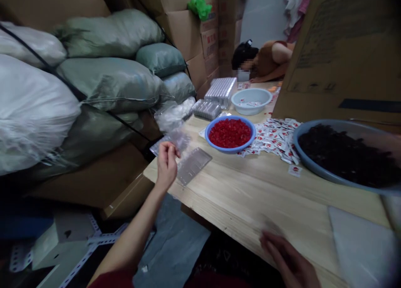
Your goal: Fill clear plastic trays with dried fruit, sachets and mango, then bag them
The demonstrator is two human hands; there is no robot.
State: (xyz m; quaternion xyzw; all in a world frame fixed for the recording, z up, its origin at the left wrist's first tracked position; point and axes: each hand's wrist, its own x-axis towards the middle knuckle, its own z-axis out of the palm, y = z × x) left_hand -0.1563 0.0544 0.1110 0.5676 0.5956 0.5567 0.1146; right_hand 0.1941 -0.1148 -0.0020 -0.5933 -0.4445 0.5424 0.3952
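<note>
Fingers of your left hand [166, 164] are pinched on a clear plastic bag [175, 139] at the near-left corner of the table [238, 196], lifting its crinkled edge just above the wood. Just beside it lies a clear plastic tray [193, 165], flat on the table and apart from your grip. That bag looks feather-light, limp and slippery, so it should fold and slide unless you pinch it at the open edge; the tray looks thin and springy, better taken by its long rims than its middle. Your right hand [290, 263] is blurred at the near edge of the table, holding nothing you can make out; whether its fingers are curled or flat cannot be told. Farther back sit a blue bowl [230, 148] of red pieces, scattered sachets [275, 139], and a grey basin [344, 181] of dark material.
</note>
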